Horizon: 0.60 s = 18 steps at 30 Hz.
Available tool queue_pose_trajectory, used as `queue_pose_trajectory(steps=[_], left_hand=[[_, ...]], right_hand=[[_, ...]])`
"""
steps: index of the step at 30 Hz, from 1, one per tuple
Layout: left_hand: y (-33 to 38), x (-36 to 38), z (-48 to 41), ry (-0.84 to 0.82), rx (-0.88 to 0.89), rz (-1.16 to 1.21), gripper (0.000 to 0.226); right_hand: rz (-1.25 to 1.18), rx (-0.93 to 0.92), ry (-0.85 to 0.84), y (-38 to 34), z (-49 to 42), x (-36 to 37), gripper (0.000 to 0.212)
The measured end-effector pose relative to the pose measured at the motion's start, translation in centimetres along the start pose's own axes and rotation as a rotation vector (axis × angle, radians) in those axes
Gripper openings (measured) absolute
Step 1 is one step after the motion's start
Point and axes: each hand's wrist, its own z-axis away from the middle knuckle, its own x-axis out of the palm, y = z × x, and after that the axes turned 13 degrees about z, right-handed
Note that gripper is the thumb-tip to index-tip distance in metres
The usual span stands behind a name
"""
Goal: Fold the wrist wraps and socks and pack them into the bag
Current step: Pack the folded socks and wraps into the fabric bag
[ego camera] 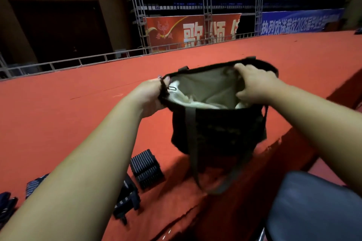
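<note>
A red banner (188, 31) reads "歌颂"; the blue banner (297, 22) includes "2026". The left hand (154, 94) and right hand (256, 86) each grip opposite rims of the dark bag (219, 131), holding it open over the red surface (78, 103). Folded striped wraps (147, 170) lie just below it.

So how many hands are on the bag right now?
2. The left hand grips the bag at the rim's left end; the right hand grips the rim's right side. Both in plain view.
</note>
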Motion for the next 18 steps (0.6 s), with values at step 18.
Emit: queue_pose_trajectory(steps=[18], left_hand=[[-4.9, -7.1, 0.0, -0.020, -0.316, -0.161, 0.054]], right_hand=[[-0.008, -0.229, -0.406, -5.0, -6.0, 3.2, 0.120]])
